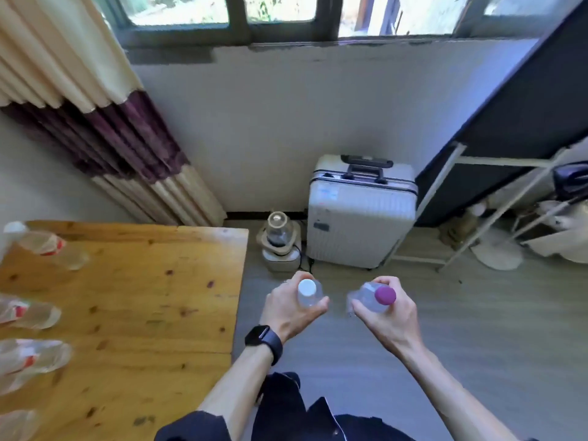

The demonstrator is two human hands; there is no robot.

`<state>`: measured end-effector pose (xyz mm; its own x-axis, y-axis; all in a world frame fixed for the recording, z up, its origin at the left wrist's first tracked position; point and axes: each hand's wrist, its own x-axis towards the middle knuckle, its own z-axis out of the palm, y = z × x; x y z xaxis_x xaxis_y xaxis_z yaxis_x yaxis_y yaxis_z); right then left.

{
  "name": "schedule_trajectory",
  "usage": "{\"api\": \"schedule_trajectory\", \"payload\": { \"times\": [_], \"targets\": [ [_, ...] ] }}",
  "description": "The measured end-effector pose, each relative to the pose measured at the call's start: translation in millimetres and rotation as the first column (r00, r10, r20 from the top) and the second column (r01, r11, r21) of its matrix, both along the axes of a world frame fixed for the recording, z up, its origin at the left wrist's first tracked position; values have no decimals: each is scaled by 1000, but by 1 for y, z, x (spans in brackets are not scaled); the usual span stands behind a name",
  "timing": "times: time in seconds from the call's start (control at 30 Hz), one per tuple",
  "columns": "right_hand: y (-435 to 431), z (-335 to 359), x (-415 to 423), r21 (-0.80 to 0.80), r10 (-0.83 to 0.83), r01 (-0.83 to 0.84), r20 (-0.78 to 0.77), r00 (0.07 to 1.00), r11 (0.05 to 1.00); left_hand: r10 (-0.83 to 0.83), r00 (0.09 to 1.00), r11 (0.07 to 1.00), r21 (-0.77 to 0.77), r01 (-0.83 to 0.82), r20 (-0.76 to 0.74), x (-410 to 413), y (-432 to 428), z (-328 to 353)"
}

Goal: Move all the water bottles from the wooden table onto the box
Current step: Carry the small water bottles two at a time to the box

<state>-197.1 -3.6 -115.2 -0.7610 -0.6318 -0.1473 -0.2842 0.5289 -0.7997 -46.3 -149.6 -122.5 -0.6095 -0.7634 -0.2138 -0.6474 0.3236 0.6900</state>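
My left hand point(291, 308) grips a clear water bottle with a white cap point(307, 291), held upright over the floor just right of the wooden table point(159, 297). My right hand point(386, 316) grips a second clear bottle with a purple cap point(380, 297), also over the floor. Several more clear bottles with red-and-white labels point(44, 245) stand along the table's left side, partly cut off by the frame edge. A white hard-shell suitcase point(359, 214) stands upright against the wall ahead of both hands. No cardboard box is in view.
A small appliance with a glass jar point(280, 246) sits on the floor between table and suitcase. A metal rack point(477, 218) with clutter stands at the right beside a dark panel. A curtain point(121, 148) hangs behind the table.
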Motion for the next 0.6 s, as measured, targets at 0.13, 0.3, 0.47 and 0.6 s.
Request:
{"api": "schedule_trajectory", "payload": {
  "times": [0.13,0.3,0.47,0.6],
  "targets": [
    [102,21,-65,-42,-201,199,-37,979,979,-167,985,986,16,168,-49,-96,73,27],
    [246,49,-123,-91,-506,501,-42,862,861,-505,858,863,-36,504,-91,-213,184,64],
    [383,77,-168,-141,-775,763,-56,629,630,-753,648,657,-94,748,-110,-325,307,101],
    [487,89,-186,-216,-909,885,-166,382,411,-876,466,479,-118,870,-121,-398,409,122]
  ]
}}
